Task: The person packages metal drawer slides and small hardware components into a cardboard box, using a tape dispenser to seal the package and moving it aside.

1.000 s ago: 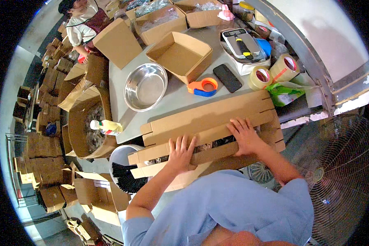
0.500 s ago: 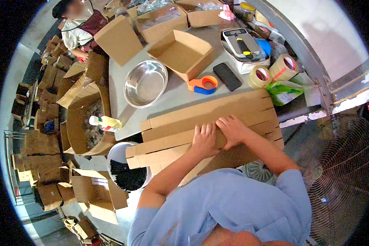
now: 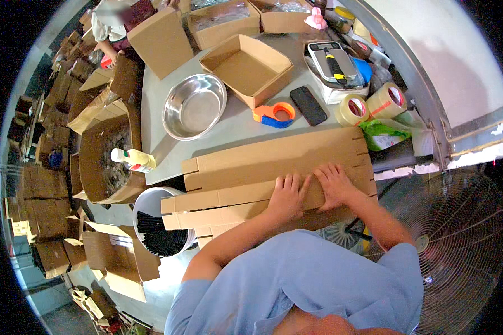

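In the head view, rests a bare left hand [image 3: 288, 198] and bare right hand [image 3: 334, 187] on a long brown cardboard box [image 3: 229, 196] — unclenched, with outstretched fingers. Has it along the near edge of a grey tabletop [image 3: 240, 123] — with an orange-and-blue plastic tape dispenser [image 3: 276, 119] beyond.

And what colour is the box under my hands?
The box is plain brown, clearest in the head view.

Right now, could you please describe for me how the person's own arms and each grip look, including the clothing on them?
The left grip and right grip are bare human hands, with no gloves, rings or bracelets that I can see. The forearms are uncovered, without cables or visible markings. The short, plain sleeves are light blue, like the shirt.
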Motion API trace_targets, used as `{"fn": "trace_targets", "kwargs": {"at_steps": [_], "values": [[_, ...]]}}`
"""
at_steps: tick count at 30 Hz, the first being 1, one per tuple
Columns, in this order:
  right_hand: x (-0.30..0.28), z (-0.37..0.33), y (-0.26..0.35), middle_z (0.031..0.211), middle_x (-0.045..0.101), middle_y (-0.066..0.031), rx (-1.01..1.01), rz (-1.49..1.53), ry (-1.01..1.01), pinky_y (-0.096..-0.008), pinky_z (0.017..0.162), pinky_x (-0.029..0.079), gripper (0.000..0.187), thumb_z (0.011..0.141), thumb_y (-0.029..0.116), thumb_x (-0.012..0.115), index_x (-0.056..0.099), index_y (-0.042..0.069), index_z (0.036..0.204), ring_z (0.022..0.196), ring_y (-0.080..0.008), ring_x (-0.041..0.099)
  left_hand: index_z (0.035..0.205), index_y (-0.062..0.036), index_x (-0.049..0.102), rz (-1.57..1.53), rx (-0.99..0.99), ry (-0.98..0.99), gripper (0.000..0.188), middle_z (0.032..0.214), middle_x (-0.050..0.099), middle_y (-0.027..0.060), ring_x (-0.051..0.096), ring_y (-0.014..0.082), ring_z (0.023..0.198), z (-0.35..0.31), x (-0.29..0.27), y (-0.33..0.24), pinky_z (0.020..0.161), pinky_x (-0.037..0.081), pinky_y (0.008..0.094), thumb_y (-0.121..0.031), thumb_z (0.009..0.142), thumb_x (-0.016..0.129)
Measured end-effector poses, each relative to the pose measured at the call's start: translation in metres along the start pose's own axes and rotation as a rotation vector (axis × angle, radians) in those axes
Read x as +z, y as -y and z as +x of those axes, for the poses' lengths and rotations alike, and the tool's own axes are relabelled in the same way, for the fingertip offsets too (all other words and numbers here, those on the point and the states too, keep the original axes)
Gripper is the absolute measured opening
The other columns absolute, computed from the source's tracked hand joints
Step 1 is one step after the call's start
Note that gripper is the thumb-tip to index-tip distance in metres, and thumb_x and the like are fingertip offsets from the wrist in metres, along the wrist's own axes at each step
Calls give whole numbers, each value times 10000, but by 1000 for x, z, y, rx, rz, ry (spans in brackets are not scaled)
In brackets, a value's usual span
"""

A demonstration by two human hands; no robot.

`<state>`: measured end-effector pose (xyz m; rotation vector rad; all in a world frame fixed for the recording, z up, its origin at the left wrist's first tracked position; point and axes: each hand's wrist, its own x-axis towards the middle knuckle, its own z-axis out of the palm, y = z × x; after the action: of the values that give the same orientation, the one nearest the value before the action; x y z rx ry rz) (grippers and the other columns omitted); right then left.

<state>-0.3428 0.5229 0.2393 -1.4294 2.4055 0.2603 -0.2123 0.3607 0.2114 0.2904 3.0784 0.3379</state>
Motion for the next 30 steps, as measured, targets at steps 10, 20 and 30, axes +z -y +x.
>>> {"fn": "trace_targets", "kwargs": {"at_steps": [10, 20, 30], "values": [[-31, 194, -5, 1277, 439, -187, -99, 257, -307, -462, 996, 374, 359, 792, 236, 636, 596, 150, 1139, 1170, -360, 455, 1337, -58, 400, 37, 8, -194, 681, 1211, 464, 195, 427, 313, 1139, 6, 14, 0, 899, 342, 470, -334, 751, 610], [-68, 121, 3, 993, 579, -168, -154, 504, -379, -441, 805, 469, 240, 787, 227, 662, 616, 59, 952, 938, -348, 575, 1399, -189, 325, -117, -128, 81, 901, 1413, 303, 188, 310, 352, 1285, -12, -19, 17, 1050, 189, 583, -503, 644, 702], [-25, 12, 33, 1033, 605, -166, 139, 386, 24, -444, 826, 483, 273, 803, 202, 608, 594, 57, 1033, 931, -359, 577, 1432, -190, 241, -14, -256, 40, 1253, 1473, 224, 118, 316, 368, 1265, -30, -41, 39, 955, 203, 703, -651, 386, 753]]}}
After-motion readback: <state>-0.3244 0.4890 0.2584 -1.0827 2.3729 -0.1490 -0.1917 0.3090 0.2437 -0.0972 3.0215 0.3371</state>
